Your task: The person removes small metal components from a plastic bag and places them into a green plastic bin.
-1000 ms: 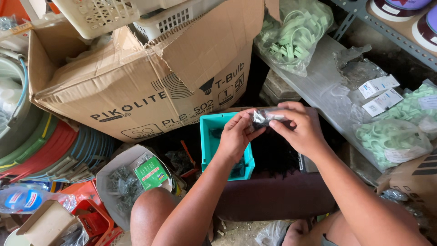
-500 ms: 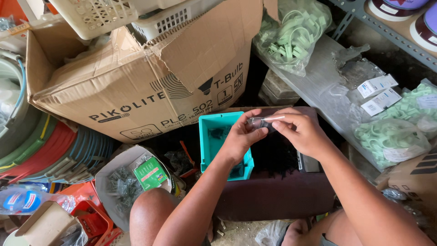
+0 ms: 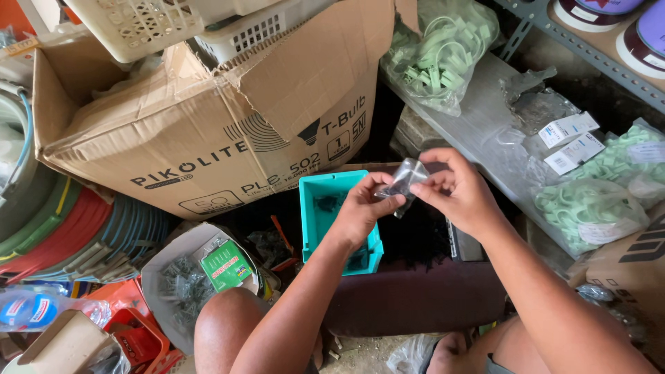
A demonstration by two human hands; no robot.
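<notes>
The left hand [image 3: 360, 208] and the right hand [image 3: 460, 190] meet above a teal plastic bin [image 3: 325, 201], and between them they hold a small clear plastic bag [image 3: 403, 181] with something dark inside; what the dark content is cannot be told. The left grip is pressed together on the bag's lower left edge, thumb against fingertips; the right grip pinches the bag's upper right side, with the thumb in front and the fingers curled behind it. The bag hangs in the air, clear of the bin below and tilted a little to the left.

The teal bin stands upright and open, with dark small parts at its bottom; its lower part is hidden behind the left wrist. Behind the bin leans a large torn cardboard box [image 3: 208, 131], and white plastic baskets [image 3: 159, 21] rest on top of that box. To the right of the hands lies a sloping shelf [image 3: 478, 118] covered in clear film; on it rest bags of pale green plastic clips [image 3: 436, 55], more such bags [image 3: 596, 201] further right, and small white labelled packets [image 3: 568, 128].

At the lower left, beside the person's knee [image 3: 222, 332], sits an open sack of small grey metal parts [image 3: 176, 291] with a green card [image 3: 225, 266] on it; coils of coloured hose [image 3: 62, 228] lie to the left of that, near a red crate [image 3: 135, 339].
</notes>
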